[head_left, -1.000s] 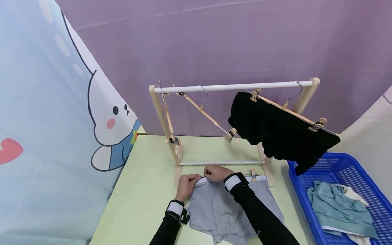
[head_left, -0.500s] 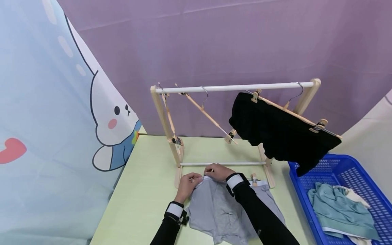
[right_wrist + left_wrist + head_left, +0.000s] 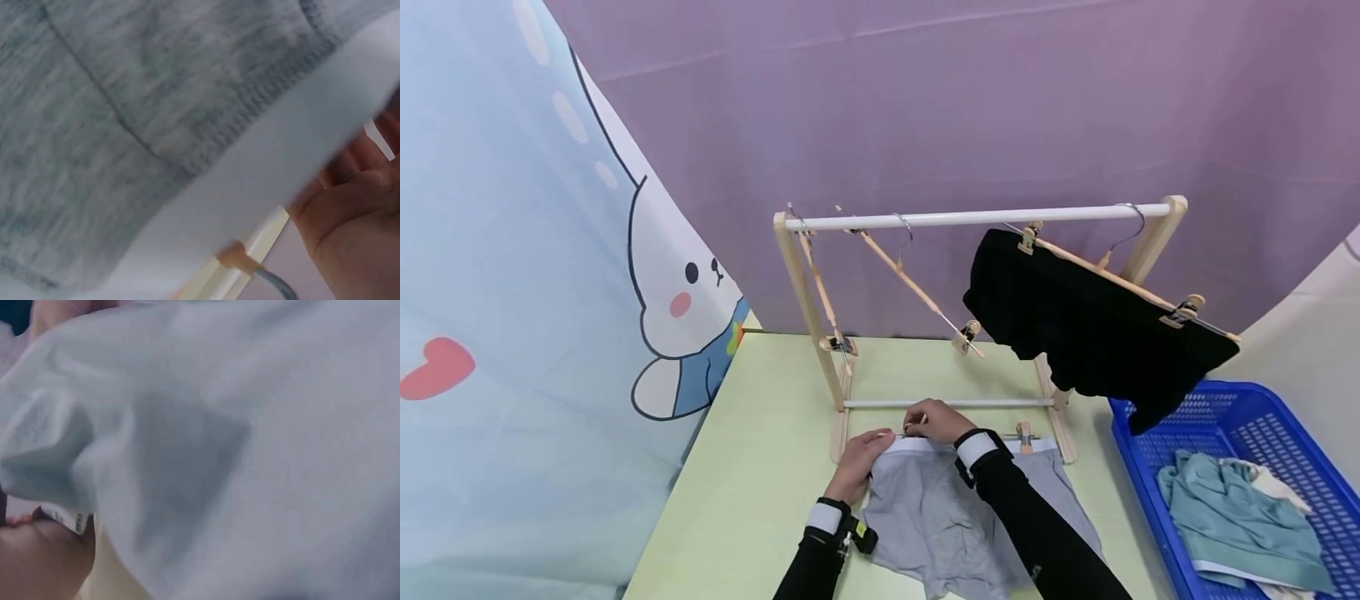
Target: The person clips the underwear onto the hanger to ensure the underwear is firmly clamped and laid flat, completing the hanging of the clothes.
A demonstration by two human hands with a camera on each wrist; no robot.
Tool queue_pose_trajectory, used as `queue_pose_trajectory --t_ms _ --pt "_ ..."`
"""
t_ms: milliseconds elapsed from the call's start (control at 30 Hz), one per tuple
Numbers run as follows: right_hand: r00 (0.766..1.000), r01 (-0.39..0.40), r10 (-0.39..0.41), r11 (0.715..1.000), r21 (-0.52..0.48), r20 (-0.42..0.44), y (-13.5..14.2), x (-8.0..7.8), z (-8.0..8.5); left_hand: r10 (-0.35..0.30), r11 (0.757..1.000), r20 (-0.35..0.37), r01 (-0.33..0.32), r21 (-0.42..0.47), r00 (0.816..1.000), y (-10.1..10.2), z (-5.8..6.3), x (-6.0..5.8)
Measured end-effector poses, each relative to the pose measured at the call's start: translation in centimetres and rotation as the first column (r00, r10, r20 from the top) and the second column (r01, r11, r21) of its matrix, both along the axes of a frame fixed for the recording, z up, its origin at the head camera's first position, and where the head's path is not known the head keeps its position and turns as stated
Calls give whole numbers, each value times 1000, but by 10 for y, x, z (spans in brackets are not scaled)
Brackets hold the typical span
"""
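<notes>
Grey shorts [image 3: 940, 508] with a white waistband [image 3: 917, 445] lie on the table, waistband away from me. A clip hanger runs along the waistband; its right wooden clip [image 3: 1024, 437] sits on the band. My left hand [image 3: 859, 463] pinches the waistband's left corner between thumb and fingers. Just right of it, my right hand [image 3: 936, 421] curls its fingers at the hanger's left clip, which they hide. In the right wrist view the curled right hand [image 3: 350, 225] is behind the waistband, near the hanger's hook [image 3: 275, 282]. Shorts fabric [image 3: 250, 462] fills most of the left wrist view.
A wooden rack with a white rail [image 3: 985, 218] stands just behind my hands. Two bare clip hangers [image 3: 898, 271] hang at its left, and a black garment [image 3: 1082, 317] hangs at its right. A blue basket [image 3: 1127, 450] on the right holds teal clothing [image 3: 1240, 517].
The waistband's left part was pulled up and bunched at my fingers half a second ago; now it lies flatter, with its white band showing. Both hands stay close to the same spot.
</notes>
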State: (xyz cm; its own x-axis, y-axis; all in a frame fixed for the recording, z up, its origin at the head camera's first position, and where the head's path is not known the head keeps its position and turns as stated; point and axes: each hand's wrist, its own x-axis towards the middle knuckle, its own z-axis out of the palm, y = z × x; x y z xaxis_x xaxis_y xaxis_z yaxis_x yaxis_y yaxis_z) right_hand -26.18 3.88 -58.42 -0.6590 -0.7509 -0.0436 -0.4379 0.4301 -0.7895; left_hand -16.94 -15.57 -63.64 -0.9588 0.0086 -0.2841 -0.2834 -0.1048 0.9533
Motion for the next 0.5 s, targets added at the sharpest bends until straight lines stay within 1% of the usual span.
queue_pose_trajectory --t_ms 33,67,133,233,300,367,500 --pt "1000 3 -3 1000 -1 4 0 1 0 -6 1000 3 6 -16 1000 0 -1 0" --pt "1000 7 -7 1000 -2 12 0 1 2 -10 999 -6 10 -51 1000 0 -1 -1" --pt "1000 7 -7 1000 2 18 0 2 2 -12 992 -38 8 -126 999 1 -1 -1" --pt "999 4 -4 1000 10 35 0 3 5 1 978 -78 -17 -209 997 2 1 -2" --pt "999 9 -10 1000 28 44 -1 3 6 11 968 -113 -38 -247 994 2 2 -2" --pt "998 24 -27 999 48 63 -1 4 7 12 955 -153 -57 -292 988 3 3 -3" --pt "996 62 -69 993 99 60 -3 4 8 2 922 -241 -95 -375 970 5 6 -5"
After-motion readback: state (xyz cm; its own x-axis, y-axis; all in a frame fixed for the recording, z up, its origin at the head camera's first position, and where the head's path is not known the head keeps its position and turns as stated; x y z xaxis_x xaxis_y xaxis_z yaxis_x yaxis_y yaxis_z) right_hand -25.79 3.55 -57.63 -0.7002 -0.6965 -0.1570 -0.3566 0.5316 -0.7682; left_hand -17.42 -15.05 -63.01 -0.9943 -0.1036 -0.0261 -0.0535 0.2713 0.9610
